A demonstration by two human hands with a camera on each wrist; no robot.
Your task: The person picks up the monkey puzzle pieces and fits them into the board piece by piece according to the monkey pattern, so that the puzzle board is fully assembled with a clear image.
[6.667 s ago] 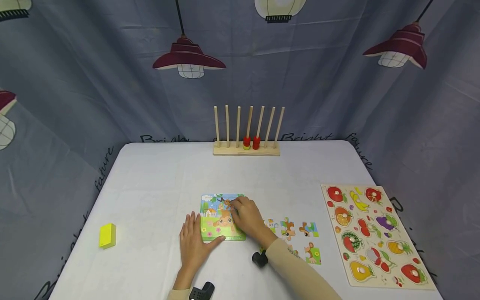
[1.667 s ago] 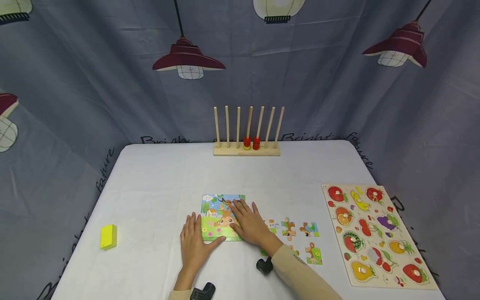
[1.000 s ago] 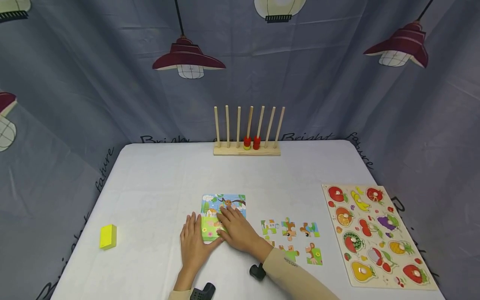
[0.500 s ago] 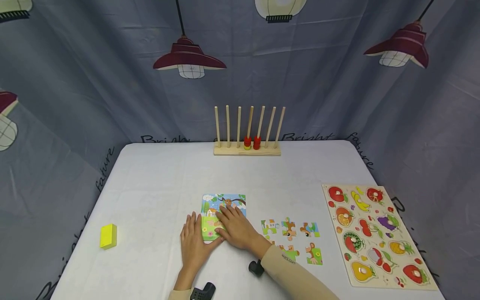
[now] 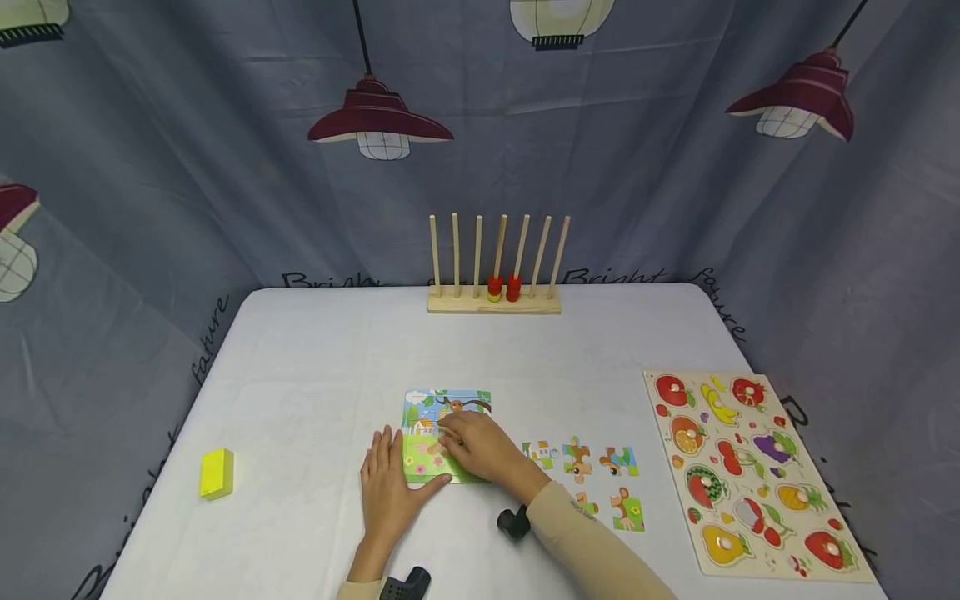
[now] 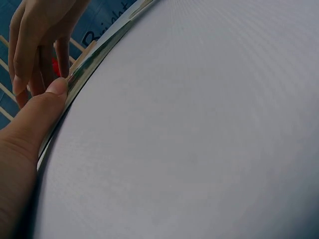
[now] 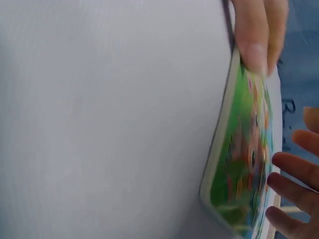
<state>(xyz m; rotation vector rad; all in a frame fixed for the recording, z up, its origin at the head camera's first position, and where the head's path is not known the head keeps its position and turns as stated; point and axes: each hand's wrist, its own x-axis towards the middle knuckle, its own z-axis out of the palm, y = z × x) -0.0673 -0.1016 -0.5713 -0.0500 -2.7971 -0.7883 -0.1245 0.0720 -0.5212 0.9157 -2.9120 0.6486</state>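
A square picture puzzle (image 5: 422,471) with a cartoon animal, green grass and blue sky lies flat in the table's middle. My left hand (image 5: 393,487) lies along its left side, fingers straight, and the thumb (image 6: 56,88) rests at the near edge. Above the puzzle, my right hand (image 5: 487,446) hangs palm down with loosely bent fingers, covering much of the right half. Its spread fingers (image 7: 299,172) point down at the picture in the right wrist view, with nothing seen held. To the right, several loose jigsaw pieces (image 5: 627,508) lie partly behind the right sleeve (image 5: 585,533).
A wooden fruit peg puzzle (image 5: 708,521) lies at the right. A rack of wooden pegs (image 5: 491,304) with a few red and yellow rings stands at the back edge. At the left is a yellow block (image 5: 216,473). A grey curtain hangs behind.
Earlier the right hand moved from the puzzle's upper right to its middle, fingers straight and flat. Now its fingers are bent and drawn up. The left hand stays in place.
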